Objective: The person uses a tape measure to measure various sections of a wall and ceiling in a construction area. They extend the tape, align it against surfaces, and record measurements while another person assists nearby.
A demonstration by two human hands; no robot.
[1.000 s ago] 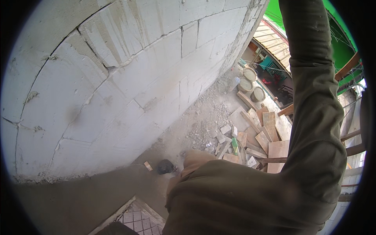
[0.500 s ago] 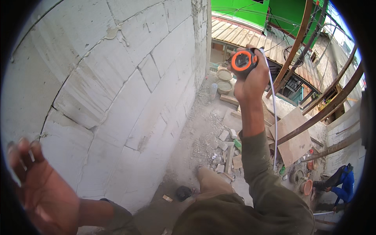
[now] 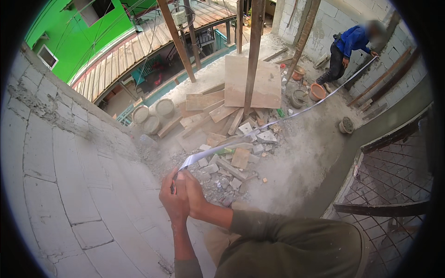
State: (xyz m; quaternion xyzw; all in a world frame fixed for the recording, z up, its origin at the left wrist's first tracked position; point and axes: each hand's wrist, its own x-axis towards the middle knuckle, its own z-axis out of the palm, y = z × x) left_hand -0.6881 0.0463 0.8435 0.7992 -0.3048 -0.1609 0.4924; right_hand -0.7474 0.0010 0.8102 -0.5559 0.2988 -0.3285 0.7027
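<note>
My left hand (image 3: 174,200) and my right hand (image 3: 194,192) are pressed together near the block wall on my left, closed around a tape measure (image 3: 174,186). Only a sliver of its dark and orange case shows between the fingers. From there the white tape blade (image 3: 208,153), twisted near my hands, stretches far across to the right. At its other end a co-worker in a blue top (image 3: 354,42) bends and holds the tape by the far wall. How the fingers of each hand share the case is partly hidden.
Below the tape lie broken blocks (image 3: 266,136), planks (image 3: 204,100) and a large board (image 3: 232,88). Wooden posts (image 3: 252,60) stand upright there. Buckets (image 3: 317,92) sit near the co-worker, and a metal grille (image 3: 389,176) is at right. A block wall (image 3: 69,185) runs along my left.
The view has swung right. My right hand, earlier raised with the tape measure, is now lower and against my left hand, which was open and apart. The tape now reads as stretched to the co-worker.
</note>
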